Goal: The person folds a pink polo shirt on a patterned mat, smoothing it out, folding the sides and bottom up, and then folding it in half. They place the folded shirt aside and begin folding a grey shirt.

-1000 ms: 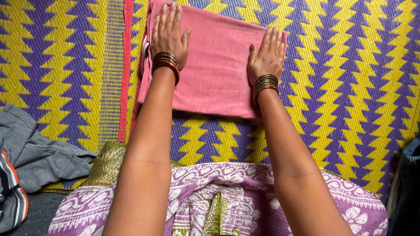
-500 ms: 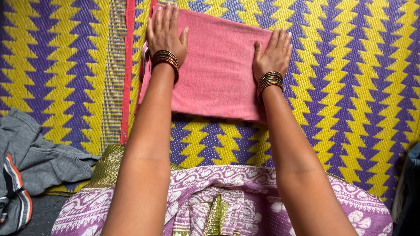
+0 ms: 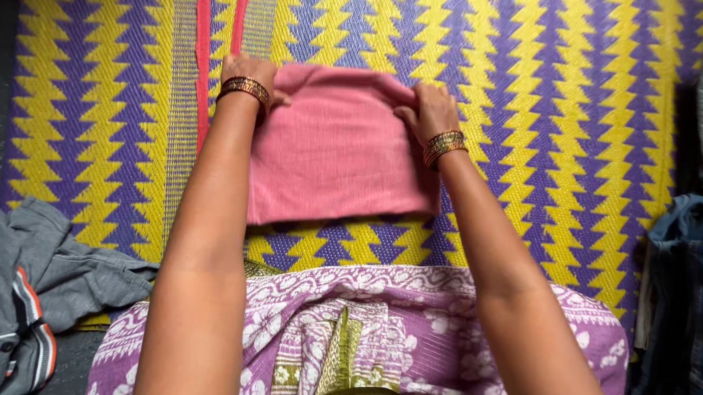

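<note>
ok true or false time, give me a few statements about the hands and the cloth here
1. Both hands grip the far edge of the pink cloth. True: left hand, right hand.
2. The cloth lies on a plain white sheet. False: it lies on a yellow and purple zigzag mat.
3. Bangles circle both wrists. True.
4. A grey garment lies to the person's right. False: it lies to the left.

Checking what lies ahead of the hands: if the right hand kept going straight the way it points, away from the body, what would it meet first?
Nothing but the yellow and purple mat: the right hand grips the pink cloth's far edge, and beyond it only bare mat shows up to the picture's edge.
</note>
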